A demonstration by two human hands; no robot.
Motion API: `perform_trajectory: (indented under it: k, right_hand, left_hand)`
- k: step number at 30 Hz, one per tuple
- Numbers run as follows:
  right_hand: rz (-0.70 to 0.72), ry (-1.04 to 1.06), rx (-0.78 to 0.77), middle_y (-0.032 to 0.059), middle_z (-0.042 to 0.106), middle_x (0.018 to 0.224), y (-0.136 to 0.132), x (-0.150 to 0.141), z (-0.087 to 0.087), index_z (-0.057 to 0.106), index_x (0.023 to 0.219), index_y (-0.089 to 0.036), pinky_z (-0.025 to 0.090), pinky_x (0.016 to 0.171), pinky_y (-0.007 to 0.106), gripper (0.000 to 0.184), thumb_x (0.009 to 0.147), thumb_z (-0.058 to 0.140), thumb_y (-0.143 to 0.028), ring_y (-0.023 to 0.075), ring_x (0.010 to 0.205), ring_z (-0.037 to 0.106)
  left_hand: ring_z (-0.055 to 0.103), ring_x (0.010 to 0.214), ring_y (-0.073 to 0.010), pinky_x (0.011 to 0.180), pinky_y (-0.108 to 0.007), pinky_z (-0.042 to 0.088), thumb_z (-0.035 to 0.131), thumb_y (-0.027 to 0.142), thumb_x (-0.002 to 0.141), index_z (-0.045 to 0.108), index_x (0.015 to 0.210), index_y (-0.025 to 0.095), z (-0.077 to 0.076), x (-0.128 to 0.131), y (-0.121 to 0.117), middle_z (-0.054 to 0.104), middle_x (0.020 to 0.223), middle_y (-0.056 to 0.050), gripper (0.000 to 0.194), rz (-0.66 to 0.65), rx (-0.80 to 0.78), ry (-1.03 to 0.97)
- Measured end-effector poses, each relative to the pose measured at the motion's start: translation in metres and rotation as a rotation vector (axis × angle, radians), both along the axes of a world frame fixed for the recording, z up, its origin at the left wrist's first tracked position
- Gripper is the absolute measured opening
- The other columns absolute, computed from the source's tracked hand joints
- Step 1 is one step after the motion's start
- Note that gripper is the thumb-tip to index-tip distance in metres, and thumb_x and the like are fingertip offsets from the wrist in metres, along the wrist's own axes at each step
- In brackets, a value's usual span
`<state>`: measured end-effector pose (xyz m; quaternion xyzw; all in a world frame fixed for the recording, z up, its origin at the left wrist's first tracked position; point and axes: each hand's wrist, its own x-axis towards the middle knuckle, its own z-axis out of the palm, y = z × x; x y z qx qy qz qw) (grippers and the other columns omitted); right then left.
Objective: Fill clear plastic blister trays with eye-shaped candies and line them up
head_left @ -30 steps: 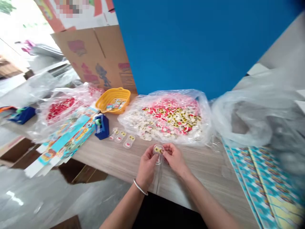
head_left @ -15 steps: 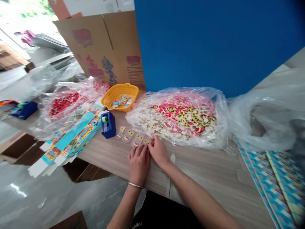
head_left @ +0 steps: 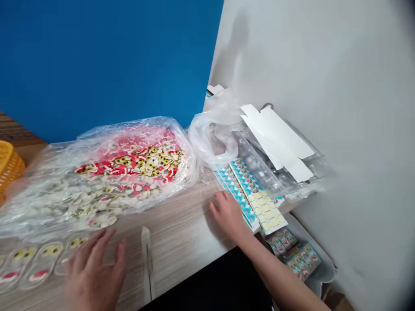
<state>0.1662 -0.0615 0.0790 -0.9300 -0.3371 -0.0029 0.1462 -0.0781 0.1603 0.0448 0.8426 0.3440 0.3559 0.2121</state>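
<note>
My left hand [head_left: 94,272] lies flat and open on the wooden table [head_left: 181,233], fingers spread, beside a row of small clear blister packs [head_left: 35,263] with yellow eyes and red mouths. My right hand [head_left: 228,214] rests open on the table, its fingertips at the edge of a stack of blue and yellow printed cards [head_left: 256,198]. A big clear bag of small red, yellow and white pieces [head_left: 106,172] lies just beyond both hands. A narrow clear strip [head_left: 146,255] lies between the hands.
A clear plastic bag [head_left: 220,134] with white folded card blanks [head_left: 279,142] sits at the right against a grey wall. A blue panel stands behind. A yellow basket [head_left: 9,166] shows at the far left. Printed packs [head_left: 295,252] lie in a tray below the table's right end.
My head turned to the right. My right hand left the blister packs and moved right to the printed cards. My left hand stayed flat by the packs.
</note>
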Motion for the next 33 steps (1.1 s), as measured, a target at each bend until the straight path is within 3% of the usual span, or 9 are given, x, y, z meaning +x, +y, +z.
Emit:
perform_trajectory:
  k: [3,7,11,14,17,20,25,29,33]
  right_hand:
    - [-0.026,-0.068,-0.162,0.011,0.065,0.105,-0.033,0.028,-0.012,0.065,0.102,-0.017,0.043,0.084,0.037,0.011,0.092,0.063,-0.021,0.0287,0.102,0.057]
    - [0.052,-0.078,-0.2,0.0106,0.066,0.099,-0.042,0.029,-0.024,0.066,0.092,-0.018,0.041,0.082,0.039,0.012,0.095,0.055,-0.015,0.0287,0.099,0.057]
    - [0.137,0.142,0.13,0.0069,0.064,0.089,-0.022,0.004,-0.022,0.061,0.087,-0.019,0.041,0.08,0.037,0.012,0.096,0.053,-0.016,0.0242,0.089,0.058]
    - [0.21,0.392,0.441,0.0051,0.064,0.089,0.005,-0.018,-0.011,0.058,0.087,-0.02,0.043,0.08,0.035,0.012,0.096,0.05,-0.018,0.0214,0.087,0.059]
    - [0.322,0.588,0.591,0.0057,0.065,0.096,0.035,-0.026,0.003,0.061,0.092,-0.021,0.047,0.08,0.033,0.013,0.094,0.049,-0.017,0.02,0.089,0.061]
    - [0.445,0.73,0.637,0.0042,0.068,0.096,0.07,-0.012,0.016,0.064,0.095,-0.022,0.05,0.075,0.029,0.016,0.093,0.049,-0.017,0.0176,0.084,0.063]
    - [0.487,0.493,0.499,0.0022,0.068,0.09,0.155,0.035,0.016,0.067,0.091,-0.021,0.046,0.077,0.028,0.016,0.089,0.055,-0.011,0.0168,0.083,0.062]
    - [0.539,0.279,0.267,0.0055,0.065,0.099,0.224,0.057,-0.002,0.068,0.094,-0.019,0.043,0.083,0.027,0.018,0.089,0.055,-0.009,0.0182,0.093,0.061]
    - [0.57,0.176,0.101,0.0058,0.062,0.111,0.259,0.061,-0.018,0.068,0.103,-0.023,0.041,0.077,0.026,0.02,0.091,0.055,-0.013,0.0182,0.095,0.061]
  left_hand:
    - [0.062,0.114,-0.03,0.106,-0.051,0.044,0.061,0.036,0.09,0.069,0.112,0.021,0.01,0.057,-0.037,0.068,0.12,-0.012,0.028,-0.141,-0.023,-0.042]
    - [0.063,0.114,-0.0273,0.102,-0.047,0.049,0.06,0.036,0.089,0.07,0.111,0.023,0.007,0.119,-0.084,0.069,0.121,-0.009,0.027,-0.365,-0.42,-0.056]
    - [0.061,0.122,-0.027,0.106,-0.045,0.048,0.062,0.043,0.089,0.062,0.131,0.022,0.004,0.149,-0.114,0.064,0.134,-0.012,0.047,-0.479,-0.997,-0.151]
    - [0.052,0.134,-0.0261,0.115,-0.042,0.039,0.055,0.05,0.094,0.056,0.139,0.023,0.008,0.154,-0.12,0.057,0.144,-0.011,0.053,-0.452,-1.265,-0.325]
    - [0.059,0.125,-0.0267,0.107,-0.04,0.046,0.05,0.054,0.097,0.056,0.139,0.023,0.015,0.149,-0.106,0.06,0.141,-0.012,0.052,-0.336,-1.38,-0.512]
    - [0.066,0.111,-0.0253,0.088,-0.035,0.054,0.05,0.055,0.097,0.055,0.137,0.021,0.024,0.14,-0.077,0.065,0.132,-0.014,0.052,-0.186,-1.397,-0.656]
    - [0.072,0.081,-0.02,0.057,-0.025,0.05,0.055,0.048,0.097,0.058,0.119,0.017,0.041,0.13,-0.025,0.069,0.12,-0.016,0.038,-0.001,-1.518,-0.84]
    - [0.072,0.09,-0.0213,0.071,-0.03,0.058,0.052,0.042,0.099,0.062,0.112,0.017,0.047,0.125,0.003,0.07,0.117,-0.013,0.03,0.066,-1.675,-0.992]
    - [0.07,0.1,-0.025,0.082,-0.038,0.06,0.051,0.041,0.1,0.065,0.11,0.015,0.045,0.121,0.019,0.069,0.119,-0.013,0.031,0.061,-1.706,-1.036]
